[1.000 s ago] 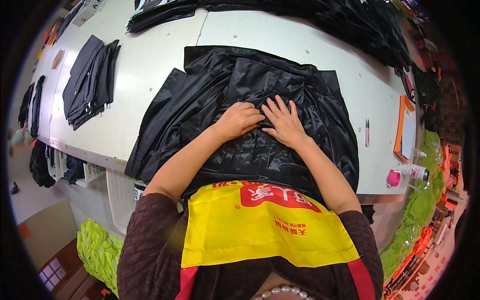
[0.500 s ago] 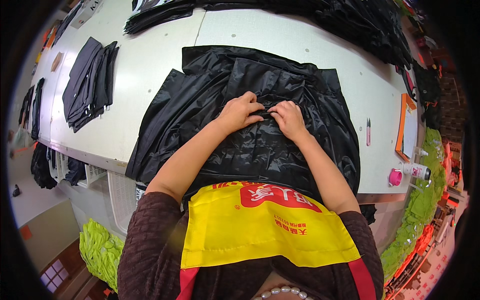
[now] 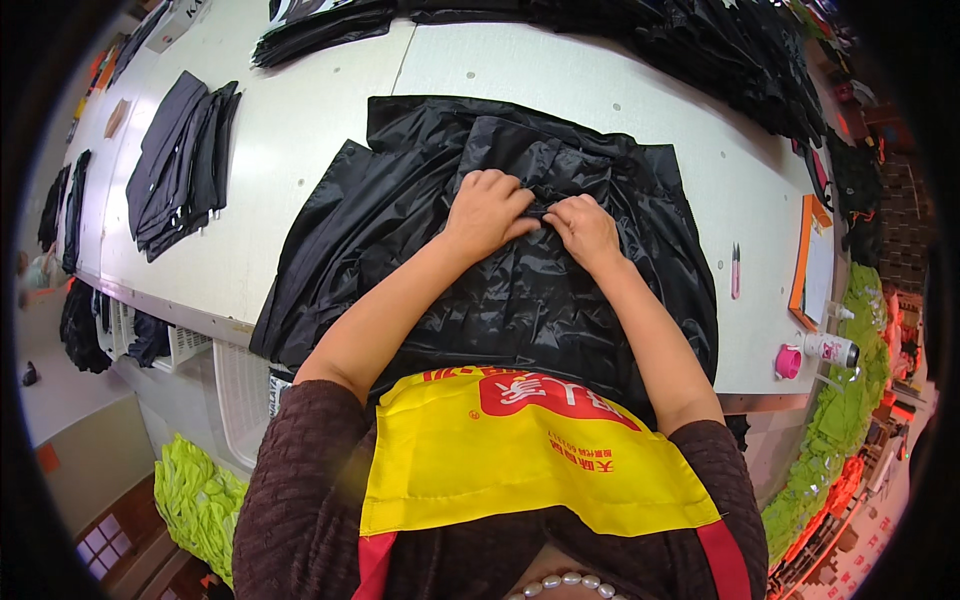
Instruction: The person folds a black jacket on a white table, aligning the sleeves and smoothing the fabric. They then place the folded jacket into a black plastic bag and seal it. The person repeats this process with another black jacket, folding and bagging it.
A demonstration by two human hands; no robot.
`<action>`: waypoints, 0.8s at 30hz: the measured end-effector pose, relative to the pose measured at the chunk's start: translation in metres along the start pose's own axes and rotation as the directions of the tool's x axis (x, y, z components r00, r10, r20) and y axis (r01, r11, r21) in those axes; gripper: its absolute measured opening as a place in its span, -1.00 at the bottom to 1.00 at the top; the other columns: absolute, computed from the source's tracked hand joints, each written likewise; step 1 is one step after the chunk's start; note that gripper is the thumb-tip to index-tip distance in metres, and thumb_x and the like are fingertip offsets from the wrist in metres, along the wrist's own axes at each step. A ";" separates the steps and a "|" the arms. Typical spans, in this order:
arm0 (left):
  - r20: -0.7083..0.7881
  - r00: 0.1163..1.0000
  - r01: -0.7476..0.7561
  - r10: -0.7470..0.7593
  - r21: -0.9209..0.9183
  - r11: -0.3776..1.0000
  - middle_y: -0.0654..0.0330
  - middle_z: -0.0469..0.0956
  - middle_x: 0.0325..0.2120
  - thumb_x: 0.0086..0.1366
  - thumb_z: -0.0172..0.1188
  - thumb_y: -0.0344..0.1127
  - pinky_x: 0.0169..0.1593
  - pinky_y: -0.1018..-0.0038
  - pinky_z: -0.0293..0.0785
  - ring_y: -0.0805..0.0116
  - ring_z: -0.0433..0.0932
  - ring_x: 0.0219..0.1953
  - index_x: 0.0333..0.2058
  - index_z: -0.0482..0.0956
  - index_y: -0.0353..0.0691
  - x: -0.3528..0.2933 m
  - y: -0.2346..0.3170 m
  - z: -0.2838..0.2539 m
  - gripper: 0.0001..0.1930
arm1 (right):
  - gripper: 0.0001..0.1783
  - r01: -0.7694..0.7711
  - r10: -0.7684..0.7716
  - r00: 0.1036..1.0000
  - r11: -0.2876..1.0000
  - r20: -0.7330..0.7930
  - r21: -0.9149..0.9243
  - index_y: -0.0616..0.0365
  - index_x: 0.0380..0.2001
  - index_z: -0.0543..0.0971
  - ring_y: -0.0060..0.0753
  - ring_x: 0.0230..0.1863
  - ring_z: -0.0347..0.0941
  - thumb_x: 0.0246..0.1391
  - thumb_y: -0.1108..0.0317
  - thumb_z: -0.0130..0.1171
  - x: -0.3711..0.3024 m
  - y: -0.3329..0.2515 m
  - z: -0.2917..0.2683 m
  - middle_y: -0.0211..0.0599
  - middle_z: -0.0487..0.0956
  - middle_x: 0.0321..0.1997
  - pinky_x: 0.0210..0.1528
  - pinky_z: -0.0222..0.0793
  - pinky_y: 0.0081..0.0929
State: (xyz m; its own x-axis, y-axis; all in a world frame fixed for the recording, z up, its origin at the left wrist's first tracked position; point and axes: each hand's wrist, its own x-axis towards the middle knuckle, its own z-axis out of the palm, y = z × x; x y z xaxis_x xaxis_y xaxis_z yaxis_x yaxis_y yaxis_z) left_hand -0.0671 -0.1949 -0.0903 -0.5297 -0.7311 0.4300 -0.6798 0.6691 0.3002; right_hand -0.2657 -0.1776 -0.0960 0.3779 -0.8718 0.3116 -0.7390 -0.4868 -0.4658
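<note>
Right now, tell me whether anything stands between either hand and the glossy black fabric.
Nothing visible does: the left hand and right hand are both already on the glossy black fabric. The pink-handled tool lies clear, to its right.

near: yellow apron (image 3: 540, 490), white characters on red patch (image 3: 515, 396), red characters and digits, upside down | far left: box (image 3: 172, 32), dark capitals | near left: dark label (image 3: 276, 393), pale capitals | right: bottle (image 3: 832, 349), pink print too small to read
</note>
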 end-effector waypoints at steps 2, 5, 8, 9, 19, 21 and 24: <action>-0.005 0.988 -0.153 0.153 0.026 0.988 0.30 0.50 -0.39 0.02 0.26 -0.16 -0.14 0.36 0.27 0.26 0.40 -0.22 -0.36 0.56 -0.13 -0.001 -0.001 -0.002 -0.76 | -0.83 -0.022 0.024 0.996 1.000 0.088 -0.015 0.13 -0.45 0.57 -0.19 -0.30 0.42 -0.01 0.26 0.16 0.003 0.006 -0.003 -0.28 0.51 -0.45 -0.26 0.37 -0.34; 0.074 0.989 -0.118 0.125 -0.090 0.989 0.29 0.50 -0.42 0.04 0.24 -0.16 -0.15 0.37 0.27 0.28 0.40 -0.24 -0.38 0.58 -0.14 0.003 -0.019 0.010 -0.79 | -0.82 0.035 -0.004 0.988 0.979 0.155 -0.199 0.10 -0.42 0.57 -0.21 -0.31 0.40 -0.09 0.25 0.22 0.012 0.000 -0.008 -0.32 0.49 -0.47 -0.23 0.32 -0.31; 0.164 0.982 -0.053 0.088 -0.204 0.977 0.24 0.53 -0.46 0.05 0.24 -0.15 -0.15 0.35 0.31 0.24 0.42 -0.25 -0.43 0.62 -0.16 0.012 -0.032 0.011 -0.79 | -0.80 0.191 -0.208 0.977 0.953 -0.049 -0.235 0.11 -0.42 0.57 -0.23 -0.33 0.39 -0.17 0.30 0.27 0.025 -0.032 -0.026 -0.36 0.47 -0.45 -0.22 0.29 -0.32; 0.191 0.979 -0.030 0.078 -0.241 0.970 0.22 0.54 -0.47 0.04 0.24 -0.15 -0.16 0.34 0.32 0.22 0.42 -0.26 -0.43 0.63 -0.16 0.017 -0.035 0.012 -0.78 | -0.77 0.195 -0.201 0.979 0.962 -0.012 -0.192 0.11 -0.42 0.56 -0.24 -0.35 0.38 -0.24 0.33 0.31 0.022 -0.026 -0.021 -0.39 0.45 -0.44 -0.25 0.31 -0.33; -0.009 0.991 -0.130 0.131 0.080 0.988 0.38 0.47 -0.45 -0.10 0.30 -0.14 -0.11 0.40 0.19 0.37 0.36 -0.23 -0.39 0.58 -0.04 0.017 -0.022 0.011 -0.74 | -0.79 -0.164 0.129 0.956 0.979 0.262 0.117 0.08 -0.42 0.60 -0.21 -0.31 0.42 -0.13 0.23 0.25 0.039 0.029 -0.002 -0.32 0.52 -0.42 -0.25 0.34 -0.31; 0.004 0.991 -0.134 0.134 0.043 0.990 0.40 0.49 -0.46 -0.08 0.29 -0.13 -0.10 0.38 0.18 0.37 0.36 -0.23 -0.43 0.59 -0.04 0.020 -0.029 0.014 -0.78 | -0.77 0.058 -0.051 0.995 0.995 0.081 -0.084 0.08 -0.40 0.59 -0.22 -0.33 0.39 -0.16 0.23 0.27 0.039 0.015 -0.008 -0.34 0.49 -0.43 -0.26 0.33 -0.29; 0.133 0.990 -0.040 0.047 -0.057 0.998 0.37 0.55 -0.44 0.02 0.23 -0.11 -0.05 0.35 0.16 0.35 0.38 -0.20 -0.43 0.64 -0.06 0.031 -0.039 0.012 -0.80 | -0.76 0.184 -0.189 0.982 0.972 -0.022 -0.144 0.10 -0.40 0.56 -0.23 -0.35 0.35 -0.20 0.27 0.30 0.045 -0.006 -0.022 -0.37 0.45 -0.43 -0.27 0.32 -0.28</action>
State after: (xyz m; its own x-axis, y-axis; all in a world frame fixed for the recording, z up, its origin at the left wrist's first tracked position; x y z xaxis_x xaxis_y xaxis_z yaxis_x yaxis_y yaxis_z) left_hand -0.0635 -0.2449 -0.0992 -0.6241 -0.7098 0.3267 -0.6281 0.7044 0.3306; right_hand -0.2566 -0.2131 -0.0606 0.4980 -0.7629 0.4123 -0.7295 -0.6256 -0.2765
